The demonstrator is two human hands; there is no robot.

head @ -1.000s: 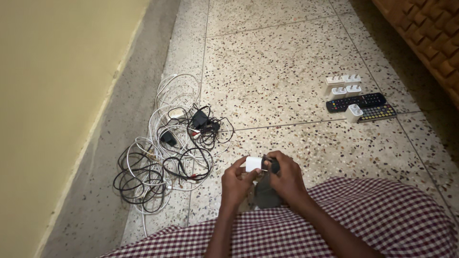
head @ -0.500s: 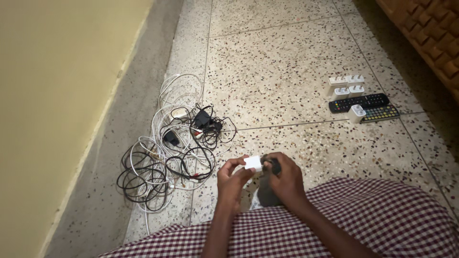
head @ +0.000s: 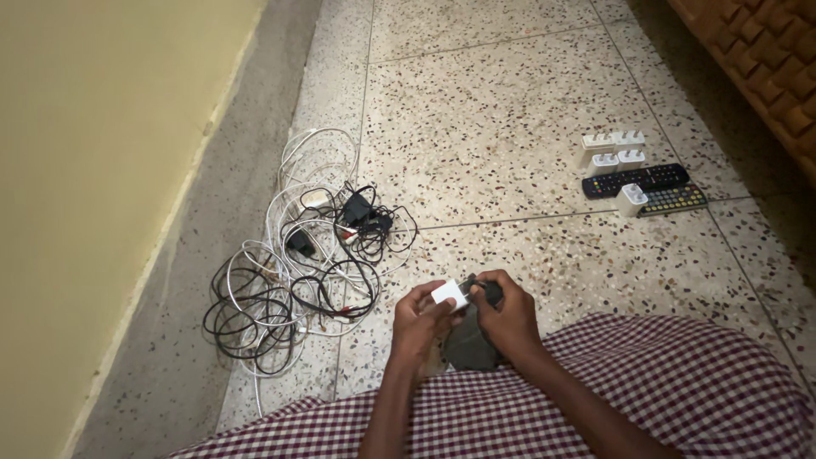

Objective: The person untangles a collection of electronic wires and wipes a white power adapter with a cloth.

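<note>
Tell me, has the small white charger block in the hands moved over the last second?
Hardly: the white charger block sits between both hands, the same way off the cable tangle as before; the slight shift in the picture matches the floor's, so it is the camera.

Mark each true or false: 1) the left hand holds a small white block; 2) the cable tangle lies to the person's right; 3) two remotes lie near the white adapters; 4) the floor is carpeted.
1) True: the left hand holds the small white plastic block, with the right hand beside it.
2) False: the tangle of black and white cables lies to the left.
3) True: two dark remotes lie beside the white plug adapters.
4) False: it is speckled stone tile floor.
</note>
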